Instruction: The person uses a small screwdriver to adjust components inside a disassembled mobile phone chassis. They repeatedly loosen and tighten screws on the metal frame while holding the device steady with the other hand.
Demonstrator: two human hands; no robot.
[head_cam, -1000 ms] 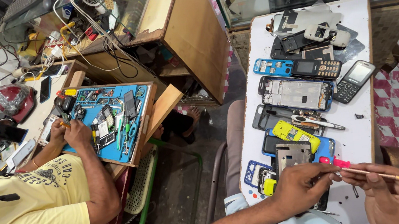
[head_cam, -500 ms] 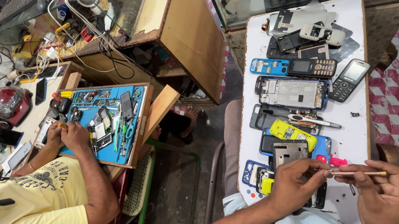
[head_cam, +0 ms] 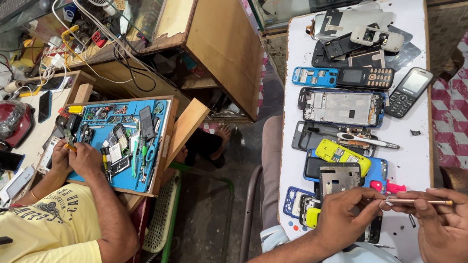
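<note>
A person sits at a white worktable [head_cam: 420, 154], both hands low at its near end. The right hand [head_cam: 449, 226] pinches a thin metal tool [head_cam: 418, 201] between its fingers, the tool lying across toward the left hand [head_cam: 343, 217], whose curled fingertips meet its tip; whether they grip a small part there is too small to tell. Just beyond the grip lie a grey phone frame [head_cam: 339, 177], a yellow phone cover [head_cam: 342, 156] and a pink piece [head_cam: 394, 187]. Well off to the left, a co-worker in a yellow shirt [head_cam: 25, 252] bends over a blue tray [head_cam: 120, 144].
</note>
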